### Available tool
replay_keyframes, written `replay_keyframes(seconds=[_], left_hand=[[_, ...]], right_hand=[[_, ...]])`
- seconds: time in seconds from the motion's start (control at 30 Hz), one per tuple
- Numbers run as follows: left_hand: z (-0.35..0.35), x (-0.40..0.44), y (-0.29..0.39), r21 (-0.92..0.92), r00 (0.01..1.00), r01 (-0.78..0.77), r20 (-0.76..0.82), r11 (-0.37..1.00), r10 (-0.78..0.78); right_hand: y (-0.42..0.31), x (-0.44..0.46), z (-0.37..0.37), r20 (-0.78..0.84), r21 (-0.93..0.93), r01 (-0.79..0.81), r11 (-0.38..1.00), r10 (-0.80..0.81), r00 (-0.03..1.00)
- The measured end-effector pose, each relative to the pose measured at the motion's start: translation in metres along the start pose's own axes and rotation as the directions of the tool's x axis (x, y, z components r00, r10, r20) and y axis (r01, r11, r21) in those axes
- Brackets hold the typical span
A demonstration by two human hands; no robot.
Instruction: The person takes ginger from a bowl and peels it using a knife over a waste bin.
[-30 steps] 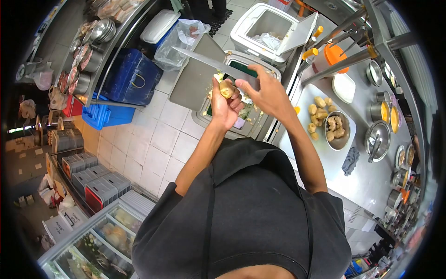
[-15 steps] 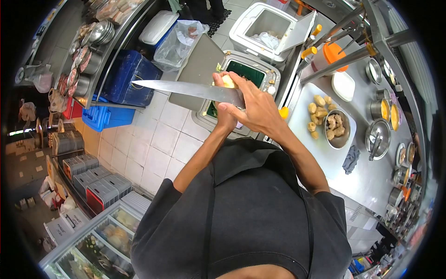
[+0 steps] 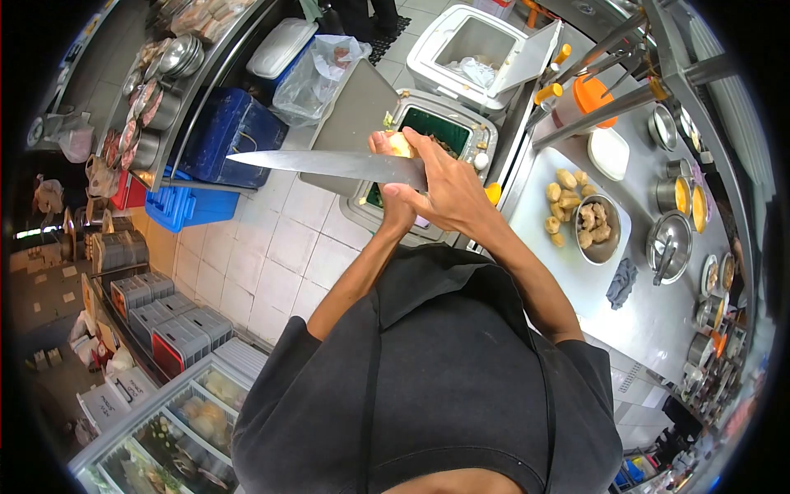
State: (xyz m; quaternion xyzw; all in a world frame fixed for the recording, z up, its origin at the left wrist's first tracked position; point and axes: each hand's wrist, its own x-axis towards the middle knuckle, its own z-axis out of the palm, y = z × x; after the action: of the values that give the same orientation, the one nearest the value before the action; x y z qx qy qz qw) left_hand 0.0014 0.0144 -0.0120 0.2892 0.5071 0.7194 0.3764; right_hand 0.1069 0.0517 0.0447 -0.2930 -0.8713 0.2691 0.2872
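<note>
A long kitchen knife (image 3: 329, 166) lies across the view with its tip to the left. My right hand (image 3: 453, 185) is wrapped round it, and its yellow handle end (image 3: 493, 193) shows beyond the palm. Behind the blade, my left hand (image 3: 398, 212) grips a pale yellow piece of ginger (image 3: 401, 145), partly hidden by fingers and steel. Both hands are close together above an open bin (image 3: 485, 132) with a green inside and scraps in it. On the white cutting board (image 3: 535, 263) to the right are several peeled pieces (image 3: 568, 198) and a metal bowl (image 3: 607, 250) of knobbly ginger.
The steel counter (image 3: 650, 329) carries a grey cloth (image 3: 622, 284), a large bowl with a ladle (image 3: 668, 247) and an orange-lidded container (image 3: 594, 100). Beyond the bin stands a white lidded bin (image 3: 428, 62). Blue tubs (image 3: 202, 206) stand left, and a glass-topped chiller (image 3: 177, 412) is lower left.
The knife has slid slightly left, its tip a little lower, with my right hand round it. The piece of ginger has shifted slightly left in my left hand.
</note>
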Motion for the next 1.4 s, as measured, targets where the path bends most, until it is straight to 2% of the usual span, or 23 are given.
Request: replay_keyframes(seconds=[0.03, 0.1, 0.17, 0.2, 0.23, 0.37, 0.43, 0.47, 0.53, 0.63, 0.73, 0.83, 0.93, 1.03, 1.13, 1.2, 1.23, 1.3, 1.33, 1.37, 1.4], left_hand=[[-0.002, 0.002, -0.002, 0.038, 0.999, -0.028, 0.036, 0.999, 0.027], [-0.005, 0.002, -0.007, 0.057, 0.999, -0.031, 0.022, 0.998, 0.029], [-0.002, 0.000, 0.001, 0.075, 0.999, -0.035, 0.008, 0.997, 0.034], [0.001, -0.003, 0.006, 0.282, 0.982, -0.190, 0.048, 0.940, 0.184], [0.003, -0.005, 0.008, 0.466, 0.941, -0.336, 0.118, 0.818, 0.319], [0.004, -0.005, 0.008, 0.501, 0.894, -0.444, 0.186, 0.743, 0.408], [0.008, -0.003, 0.015, 0.226, 0.985, -0.172, 0.044, 0.959, 0.166], [0.012, -0.001, 0.017, -0.106, 1.000, 0.019, 0.007, 0.994, -0.018], [0.012, 0.003, 0.022, -0.103, 1.000, 0.017, 0.004, 0.995, -0.016], [0.014, 0.002, 0.023, -0.058, 1.000, -0.028, -0.006, 0.998, 0.028], [0.017, -0.001, 0.027, -0.093, 1.000, 0.018, 0.003, 0.996, -0.018], [0.013, 0.002, 0.019, -0.081, 0.999, -0.032, 0.002, 0.996, 0.032], [0.012, 0.002, 0.017, -0.082, 0.997, -0.081, 0.010, 0.993, 0.082], [0.010, 0.002, 0.013, -0.034, 0.992, -0.124, 0.005, 0.992, 0.124], [0.009, -0.001, 0.014, -0.108, 0.991, -0.118, 0.045, 0.987, 0.123], [0.008, -0.002, 0.014, 0.116, 0.987, -0.161, 0.017, 0.980, 0.160], [0.007, -0.003, 0.015, 0.115, 0.987, -0.163, 0.019, 0.980, 0.162], [0.002, -0.002, 0.019, 0.335, 0.964, -0.266, 0.103, 0.904, 0.245], [0.001, -0.001, 0.018, 0.336, 0.964, -0.266, 0.105, 0.904, 0.245], [0.000, 0.001, 0.015, 0.119, 0.991, -0.100, 0.096, 0.988, 0.089], [-0.001, 0.001, 0.014, -0.103, 0.990, 0.081, 0.123, 0.991, -0.068]], right_hand=[[-0.002, 0.000, -0.003, 0.000, 0.000, 0.000, 1.000, 0.000, 1.000], [-0.008, 0.001, -0.010, 0.101, 0.017, -0.081, 0.997, 0.079, 0.992], [-0.005, 0.001, -0.008, 0.074, 0.022, -0.062, 0.998, 0.060, 0.995], [-0.003, 0.002, -0.008, 0.047, 0.026, -0.044, 0.999, 0.042, 0.998], [0.000, 0.004, -0.009, 0.047, 0.024, -0.045, 0.999, 0.044, 0.998], [0.002, 0.007, -0.015, 0.008, 0.008, -0.016, 1.000, 0.016, 1.000], [-0.007, 0.005, -0.024, 0.056, 0.016, -0.025, 1.000, 0.024, 0.998], [-0.010, 0.004, -0.027, 0.056, 0.015, -0.024, 1.000, 0.023, 0.998], [-0.014, 0.002, -0.029, 0.140, -0.024, -0.064, 0.998, 0.067, 0.988], [-0.011, 0.001, -0.028, 0.092, -0.036, -0.023, 0.999, 0.026, 0.995], [-0.012, 0.004, -0.030, 0.108, -0.043, -0.011, 0.999, 0.015, 0.994], [-0.009, 0.004, -0.028, 0.109, -0.070, 0.027, 0.997, -0.019, 0.994], [-0.011, 0.007, -0.032, 0.185, -0.014, -0.038, 0.999, 0.040, 0.982], [-0.008, 0.005, -0.029, 0.129, 0.010, 0.008, 1.000, -0.010, 0.992], [-0.002, 0.004, -0.024, 0.082, 0.051, 0.030, 0.998, -0.034, 0.996], [-0.001, 0.007, -0.026, 0.083, 0.071, 0.045, 0.996, -0.051, 0.995], [-0.001, 0.008, -0.027, 0.084, 0.091, 0.061, 0.994, -0.068, 0.994], [0.002, 0.008, -0.028, 0.072, 0.079, 0.054, 0.995, -0.060, 0.996], [0.002, 0.007, -0.029, 0.066, 0.070, 0.047, 0.996, -0.052, 0.996], [0.004, 0.007, -0.028, 0.065, 0.070, 0.049, 0.996, -0.053, 0.996], [0.005, 0.007, -0.027, 0.069, 0.034, 0.022, 0.999, -0.024, 0.997]])
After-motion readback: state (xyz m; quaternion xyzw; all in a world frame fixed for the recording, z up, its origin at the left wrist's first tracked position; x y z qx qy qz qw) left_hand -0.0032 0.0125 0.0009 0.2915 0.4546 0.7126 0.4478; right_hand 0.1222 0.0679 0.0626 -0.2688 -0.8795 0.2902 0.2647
